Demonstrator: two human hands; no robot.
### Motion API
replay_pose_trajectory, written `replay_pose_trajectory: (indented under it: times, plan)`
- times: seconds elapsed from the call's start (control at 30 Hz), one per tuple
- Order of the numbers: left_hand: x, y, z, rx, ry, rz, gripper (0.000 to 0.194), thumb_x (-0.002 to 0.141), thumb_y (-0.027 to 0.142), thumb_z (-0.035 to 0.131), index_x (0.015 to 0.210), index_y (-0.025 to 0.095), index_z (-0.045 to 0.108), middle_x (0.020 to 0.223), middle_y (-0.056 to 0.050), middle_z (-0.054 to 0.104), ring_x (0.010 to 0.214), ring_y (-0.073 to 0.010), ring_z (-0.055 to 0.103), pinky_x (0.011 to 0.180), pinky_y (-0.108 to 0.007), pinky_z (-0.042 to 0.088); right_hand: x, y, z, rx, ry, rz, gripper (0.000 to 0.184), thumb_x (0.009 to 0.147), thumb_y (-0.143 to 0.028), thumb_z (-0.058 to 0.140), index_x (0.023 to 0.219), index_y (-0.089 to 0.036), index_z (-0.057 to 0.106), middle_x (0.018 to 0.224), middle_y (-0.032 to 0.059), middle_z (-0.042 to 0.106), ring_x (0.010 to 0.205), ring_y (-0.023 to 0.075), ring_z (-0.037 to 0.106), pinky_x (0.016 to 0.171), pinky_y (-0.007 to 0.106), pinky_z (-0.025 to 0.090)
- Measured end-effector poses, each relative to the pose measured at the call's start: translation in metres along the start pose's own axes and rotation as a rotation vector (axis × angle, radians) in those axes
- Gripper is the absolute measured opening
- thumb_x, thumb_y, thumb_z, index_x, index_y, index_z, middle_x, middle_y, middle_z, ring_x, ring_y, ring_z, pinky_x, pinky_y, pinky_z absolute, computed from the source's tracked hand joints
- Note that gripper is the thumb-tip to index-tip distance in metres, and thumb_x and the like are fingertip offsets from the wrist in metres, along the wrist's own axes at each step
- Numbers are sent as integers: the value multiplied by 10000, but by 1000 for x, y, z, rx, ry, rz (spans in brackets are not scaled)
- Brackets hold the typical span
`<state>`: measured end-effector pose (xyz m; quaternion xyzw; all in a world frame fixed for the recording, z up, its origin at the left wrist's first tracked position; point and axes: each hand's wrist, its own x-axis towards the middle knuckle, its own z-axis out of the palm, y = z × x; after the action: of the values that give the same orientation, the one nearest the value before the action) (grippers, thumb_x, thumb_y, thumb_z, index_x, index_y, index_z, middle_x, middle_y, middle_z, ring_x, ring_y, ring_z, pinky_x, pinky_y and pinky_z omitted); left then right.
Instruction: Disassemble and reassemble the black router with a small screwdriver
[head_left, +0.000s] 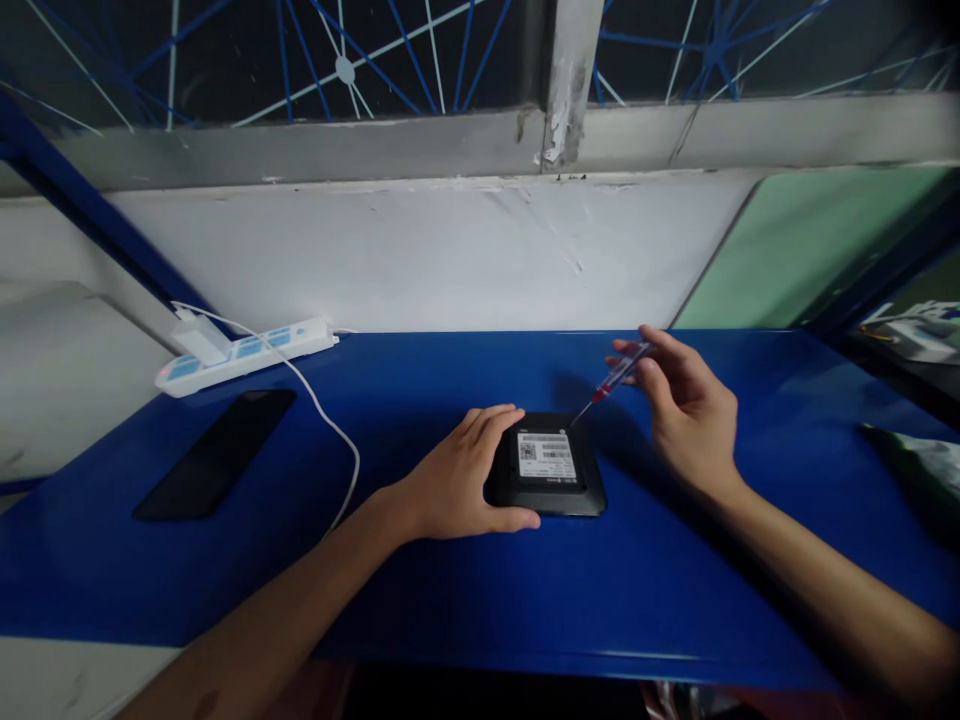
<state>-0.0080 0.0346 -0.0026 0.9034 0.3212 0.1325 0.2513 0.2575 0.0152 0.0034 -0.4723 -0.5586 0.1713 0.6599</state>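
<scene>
A flat black device (595, 478) with rounded corners lies on the blue table, its face with a white printed label (547, 456) turned up. My left hand (469, 480) grips its left side, thumb along the near edge and fingers over the far left corner. My right hand (690, 410) is closed around the clear handle of a screwdriver (621, 370) with a red collar. The screwdriver slants down to the left, and its tip meets the device near the far right corner. Whether the tip sits in a screw is too small to tell.
On the blue table (465, 600), a black phone-like slab (217, 455) lies at the left. Behind it stands a white power strip (247, 355) with a charger (201, 337) plugged in. A white cable (330, 425) runs toward my left forearm. A green panel (810, 250) leans at the back right.
</scene>
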Motion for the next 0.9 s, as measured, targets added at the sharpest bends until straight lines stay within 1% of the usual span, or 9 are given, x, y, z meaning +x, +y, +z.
replay_pose_trajectory:
  times: [0.2, 0.27, 0.37, 0.43, 0.53, 0.63, 0.7, 0.8, 0.9]
  plan:
    - [0, 0, -1, 20, -29, -13, 1084, 707, 678, 726, 1519, 196, 193, 1580, -208, 273, 1452, -442, 256, 1154, -667, 304, 4, 5, -3, -102, 46, -57, 322, 896, -315, 682, 1213, -280, 641, 889, 14, 652, 802, 167, 682, 795, 361, 608]
    - [0, 0, -1, 12, -20, -9, 1080, 708, 677, 727, 1524, 215, 190, 1583, -195, 274, 1451, -449, 259, 1148, -680, 302, 3, 4, -3, -98, 28, -42, 295, 918, -324, 650, 1210, -280, 641, 926, 27, 674, 837, 178, 698, 806, 371, 611]
    - [0, 0, 0, 7, -8, -7, 1084, 707, 670, 733, 1529, 227, 183, 1577, -192, 288, 1444, -451, 274, 1129, -687, 325, 1, -1, -2, -29, -23, 30, 333, 969, -334, 567, 1299, -303, 599, 1148, 59, 703, 982, 207, 727, 857, 402, 619]
    - [0, 1, 0, 15, -5, -7, 1091, 703, 662, 739, 1529, 218, 182, 1569, -196, 301, 1443, -446, 282, 1130, -677, 334, 0, -3, -1, 20, -41, 53, 363, 976, -328, 555, 1338, -318, 576, 1218, 55, 693, 1016, 212, 731, 895, 421, 619]
    - [0, 3, -1, 23, -2, -14, 1086, 704, 657, 743, 1525, 216, 187, 1565, -196, 309, 1446, -439, 284, 1139, -663, 334, 1, -3, -1, 24, -22, 29, 387, 932, -308, 632, 1317, -310, 594, 1107, 37, 711, 936, 198, 745, 876, 405, 632]
    - [0, 4, -2, 29, -8, -16, 1070, 720, 665, 731, 1523, 219, 181, 1574, -197, 294, 1452, -433, 278, 1141, -659, 334, 4, -1, -2, -18, 12, -2, 326, 877, -293, 704, 1197, -279, 647, 928, 11, 680, 741, 152, 719, 733, 333, 644]
    - [0, 4, -2, 35, -19, -21, 1079, 719, 661, 731, 1522, 200, 177, 1577, -208, 284, 1454, -433, 271, 1144, -654, 332, 6, 0, -3, -36, 13, -7, 278, 871, -295, 707, 1142, -264, 651, 868, 3, 651, 660, 128, 681, 653, 300, 632]
    - [0, 4, -1, 38, -28, -33, 1101, 710, 656, 734, 1525, 179, 169, 1575, -220, 280, 1450, -441, 271, 1141, -658, 332, 5, 1, -3, -32, -23, 32, 299, 907, -326, 658, 1198, -272, 615, 920, 19, 658, 688, 133, 683, 628, 293, 628]
    - [0, 3, -1, 34, -20, -25, 1108, 706, 663, 735, 1533, 201, 161, 1573, -213, 284, 1441, -450, 277, 1122, -677, 339, 1, 3, -2, 0, -89, 80, 414, 929, -361, 625, 1328, -304, 531, 1057, 49, 679, 786, 161, 707, 665, 320, 641]
